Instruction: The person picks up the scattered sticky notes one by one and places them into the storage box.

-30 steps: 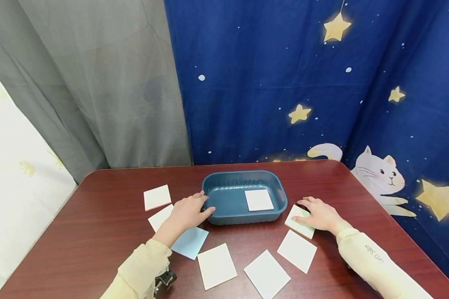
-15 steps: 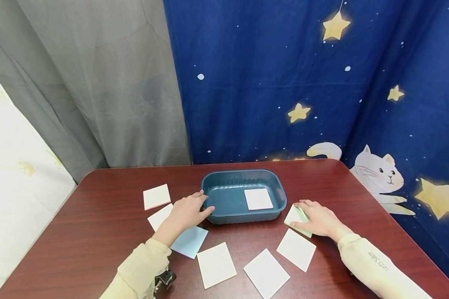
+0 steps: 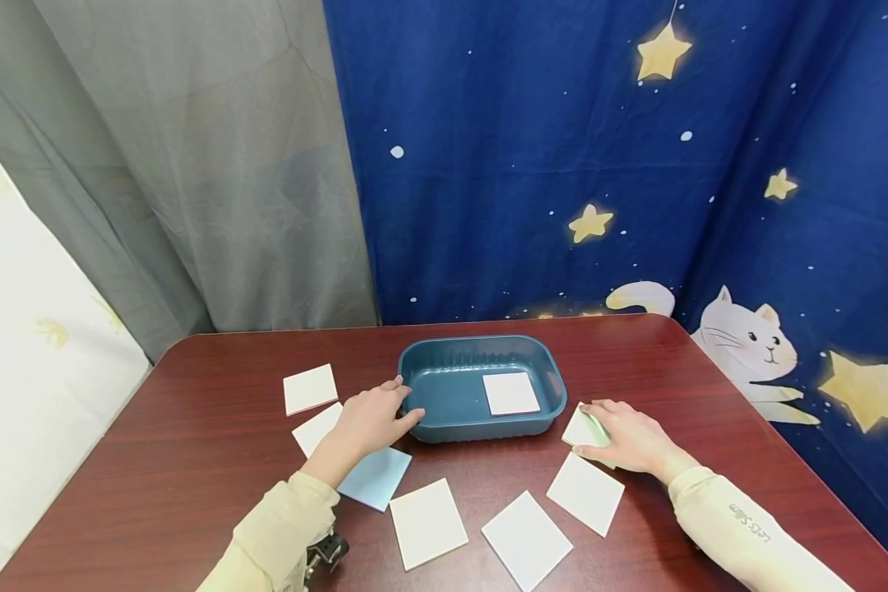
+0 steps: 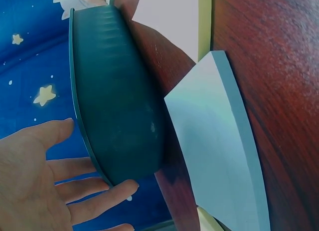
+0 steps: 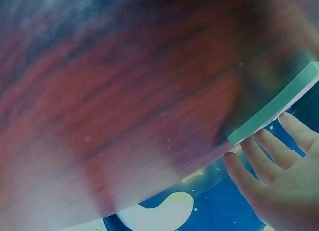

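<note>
My left hand (image 3: 376, 418) touches the left end of a dark teal tray (image 3: 455, 434), thumb over the near corner; the left wrist view shows its fingers spread along the rim. A pale square note pad (image 3: 509, 393) lies inside the tray, towards the right. My right hand (image 3: 629, 440) lies across a light green note pad (image 3: 579, 427), thumb by the near edge and fingertips by the far one, covering much of it. Seen from the right wrist, the fingers (image 5: 244, 163) are fairly straight against the pad's green edge. A blue pad (image 3: 376, 478) sits below my left wrist.
More pale square pads lie about: one at the far left (image 3: 310, 389), one partly behind my left hand (image 3: 316, 428), and others at the near side, including a cream pad (image 3: 428, 524) and a white pad (image 3: 527, 539). Curtains (image 3: 488, 164) hang behind the dark red table (image 3: 192, 460).
My right hand has shifted slightly towards the near side over the green pad, its thumb now lower at the near edge. The left hand and the tray stay put.
</note>
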The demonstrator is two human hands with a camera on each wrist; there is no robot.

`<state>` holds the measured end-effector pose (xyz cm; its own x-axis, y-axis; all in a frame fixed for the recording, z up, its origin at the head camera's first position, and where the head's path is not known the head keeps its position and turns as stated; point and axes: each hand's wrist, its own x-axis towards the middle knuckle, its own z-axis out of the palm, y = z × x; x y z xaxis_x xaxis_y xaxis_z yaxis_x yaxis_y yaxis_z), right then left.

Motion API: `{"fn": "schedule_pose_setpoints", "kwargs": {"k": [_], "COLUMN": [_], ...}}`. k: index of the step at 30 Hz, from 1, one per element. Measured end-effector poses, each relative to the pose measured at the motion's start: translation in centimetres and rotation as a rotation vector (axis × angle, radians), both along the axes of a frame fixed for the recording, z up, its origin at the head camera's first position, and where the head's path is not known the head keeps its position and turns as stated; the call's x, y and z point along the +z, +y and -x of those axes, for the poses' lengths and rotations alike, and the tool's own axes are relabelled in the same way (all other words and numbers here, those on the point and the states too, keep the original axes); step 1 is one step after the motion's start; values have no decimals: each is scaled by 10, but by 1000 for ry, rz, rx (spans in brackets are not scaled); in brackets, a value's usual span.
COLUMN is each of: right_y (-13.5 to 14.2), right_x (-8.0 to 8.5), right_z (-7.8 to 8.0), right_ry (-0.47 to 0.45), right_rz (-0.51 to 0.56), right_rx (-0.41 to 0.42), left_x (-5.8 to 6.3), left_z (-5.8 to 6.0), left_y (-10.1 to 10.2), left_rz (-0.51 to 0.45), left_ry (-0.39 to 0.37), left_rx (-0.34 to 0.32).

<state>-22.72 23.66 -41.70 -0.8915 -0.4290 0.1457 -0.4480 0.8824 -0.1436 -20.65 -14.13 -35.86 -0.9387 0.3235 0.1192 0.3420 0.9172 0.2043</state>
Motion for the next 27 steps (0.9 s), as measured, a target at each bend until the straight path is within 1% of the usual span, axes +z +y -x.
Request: {"fn": "schedule_pose_setpoints", "kwargs": {"k": [6,13,22,27], "right_y": [3,4,8,9], "right_x": [-2,-1,-1,1], "right_z": [1,3,2,0], "right_ry": [4,-4,-37,-39], "right_rz": [-2,28,48,64], "right_rx": [-3,16,-2,22], "left_x": [0,-1,-1,-1], "left_z": [0,1,1,1], "left_y": [0,-1,-2,-1], "left_rz": [-2,-5,-6,0], "left_ry": [-10,3,-5,-10], "left_rx": [1,-1,2,0]}}
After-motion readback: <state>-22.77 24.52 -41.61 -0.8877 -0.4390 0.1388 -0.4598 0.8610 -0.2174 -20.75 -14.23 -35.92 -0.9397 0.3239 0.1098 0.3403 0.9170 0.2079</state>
